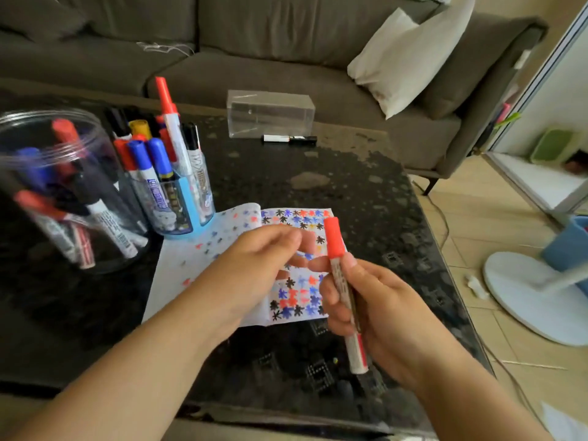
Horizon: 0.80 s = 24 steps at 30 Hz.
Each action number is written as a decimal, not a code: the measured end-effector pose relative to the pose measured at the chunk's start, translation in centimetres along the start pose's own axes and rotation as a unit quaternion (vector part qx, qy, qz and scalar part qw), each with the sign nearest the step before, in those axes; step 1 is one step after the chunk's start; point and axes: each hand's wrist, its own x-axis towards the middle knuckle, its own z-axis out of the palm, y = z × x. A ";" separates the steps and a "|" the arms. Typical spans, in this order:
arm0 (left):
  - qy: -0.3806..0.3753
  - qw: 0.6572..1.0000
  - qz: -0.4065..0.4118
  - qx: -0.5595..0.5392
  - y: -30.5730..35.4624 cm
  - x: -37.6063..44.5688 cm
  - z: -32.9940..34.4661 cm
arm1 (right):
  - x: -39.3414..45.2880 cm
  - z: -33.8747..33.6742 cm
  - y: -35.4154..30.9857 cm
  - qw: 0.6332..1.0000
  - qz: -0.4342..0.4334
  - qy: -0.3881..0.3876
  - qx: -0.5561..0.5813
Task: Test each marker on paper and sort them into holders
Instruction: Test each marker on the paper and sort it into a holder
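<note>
Gripping red marker [342, 281] upright in right hand [375, 316], cap on, above test paper [178, 262]. Left hand [254, 265] hovering beside cap, fingers loosely curled, holding nothing. Risk: cap tugged off carelessly, ink smearing fingers or dark table [286, 361]. Nearby: blue holder [187, 198] crowded with markers; clear jar [63, 189] tilted at left; clear box [270, 113] and black marker [289, 140] beyond.

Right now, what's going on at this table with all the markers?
A person is testing markers. Their right hand grips a capped red marker upright above a sheet of paper covered in red, blue and black test marks. The left hand hovers beside the cap, fingers relaxed, holding nothing. To the left stand a clear jar and a blue holder, both with markers in them. One black marker lies by a clear box.
</note>
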 end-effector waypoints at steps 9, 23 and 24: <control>-0.136 0.965 -0.056 -0.219 0.5 0.6 1.2 | 0.8 0.7 0.3 0.983 0.081 -0.057 0.153; 0.127 0.971 -0.091 -0.184 0.7 2.0 0.1 | 0.3 -1.1 1.8 0.819 -0.132 0.094 -0.551; 0.130 0.974 -0.086 -0.163 0.5 2.0 0.0 | 0.2 -1.4 1.7 0.831 -0.117 0.101 -0.535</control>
